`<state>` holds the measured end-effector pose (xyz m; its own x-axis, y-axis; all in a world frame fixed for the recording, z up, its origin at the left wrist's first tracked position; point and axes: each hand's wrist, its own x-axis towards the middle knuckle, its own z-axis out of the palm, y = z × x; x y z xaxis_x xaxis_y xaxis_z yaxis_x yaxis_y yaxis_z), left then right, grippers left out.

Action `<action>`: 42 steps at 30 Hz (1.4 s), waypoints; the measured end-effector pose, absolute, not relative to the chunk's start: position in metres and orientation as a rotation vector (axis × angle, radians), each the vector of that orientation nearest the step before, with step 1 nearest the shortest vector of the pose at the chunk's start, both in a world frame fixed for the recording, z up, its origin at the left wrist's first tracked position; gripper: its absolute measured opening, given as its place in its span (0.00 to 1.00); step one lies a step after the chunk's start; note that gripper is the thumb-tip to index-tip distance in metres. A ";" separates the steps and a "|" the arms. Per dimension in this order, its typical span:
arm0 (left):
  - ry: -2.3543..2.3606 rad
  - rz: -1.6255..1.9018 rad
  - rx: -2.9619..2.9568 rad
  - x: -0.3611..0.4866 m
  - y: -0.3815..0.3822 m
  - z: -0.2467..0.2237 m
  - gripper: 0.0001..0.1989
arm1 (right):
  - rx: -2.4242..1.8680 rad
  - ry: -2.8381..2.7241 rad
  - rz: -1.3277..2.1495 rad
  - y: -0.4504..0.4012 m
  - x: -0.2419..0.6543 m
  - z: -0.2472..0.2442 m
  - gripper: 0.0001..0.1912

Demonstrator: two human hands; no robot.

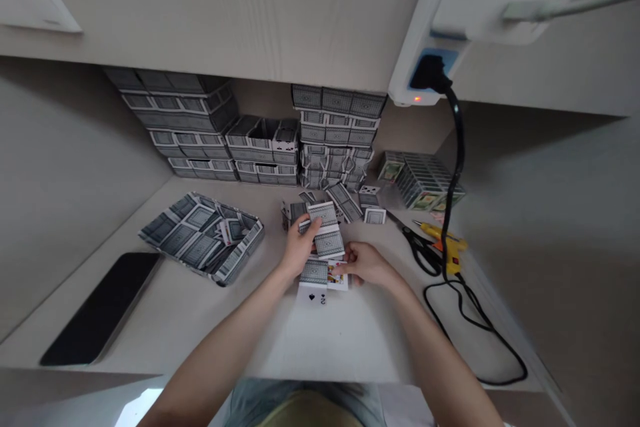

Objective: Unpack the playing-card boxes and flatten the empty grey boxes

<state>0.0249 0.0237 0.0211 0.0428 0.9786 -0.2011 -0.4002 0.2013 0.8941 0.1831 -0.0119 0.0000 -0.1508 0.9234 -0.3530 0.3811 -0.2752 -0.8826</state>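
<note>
My left hand (299,247) is closed on a pair of patterned playing cards (329,244), backs up, joined end to end with white folded edges. Below them, my right hand (370,264) pinches the edge of a face card (339,282) near the tabletop. Beside that card lies a patterned card back (314,273), and a two of spades (311,296) shows under it. Folded and loose cards (343,203) lie in a small heap just beyond my hands. My left fingers partly cover some of these cards.
To the left are a tray built of cards (241,261) and a black phone (103,307). Stacked card boxes (337,127) line the back. On the right lie black scissors (421,250), a yellow glue gun (453,253) and a looping black cable (456,147). A low shelf overhangs the back.
</note>
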 end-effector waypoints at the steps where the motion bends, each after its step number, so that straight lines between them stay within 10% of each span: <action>1: 1.002 1.232 0.762 0.026 0.023 0.020 0.22 | -1.620 -1.475 1.456 -0.012 0.184 0.000 0.21; 35: 1.069 1.429 0.715 0.008 0.034 0.023 0.21 | -1.338 -1.394 1.374 -0.008 0.190 0.008 0.19; 42: 1.163 1.436 0.833 0.004 0.040 0.011 0.19 | -1.515 -1.679 0.978 -0.005 0.189 -0.009 0.33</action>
